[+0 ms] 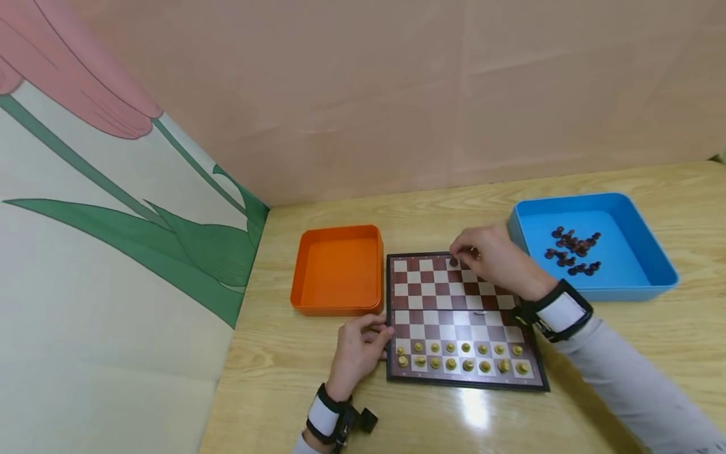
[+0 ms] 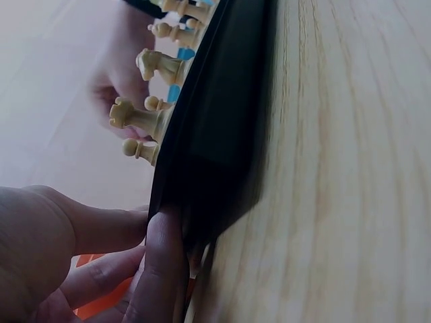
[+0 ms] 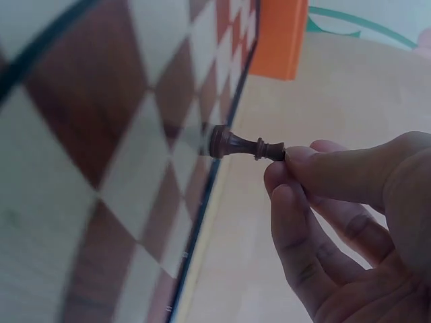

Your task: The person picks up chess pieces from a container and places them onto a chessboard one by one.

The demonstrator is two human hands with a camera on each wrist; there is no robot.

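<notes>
The right hand (image 1: 499,260) pinches the top of one dark chess piece (image 3: 244,145) between thumb and fingertips, at the far edge of the chessboard (image 1: 437,290); whether its base touches cannot be told. The left hand (image 1: 358,350) grips the board's left edge towards the near corner, thumb and finger closed on it. Pale pieces (image 1: 468,364) stand in two rows along the near edge; loose dark pieces (image 1: 581,247) lie in the blue tray (image 1: 629,255). Setting out the dark side appears in hand; the next move likely calls for seating the held piece squarely before release
</notes>
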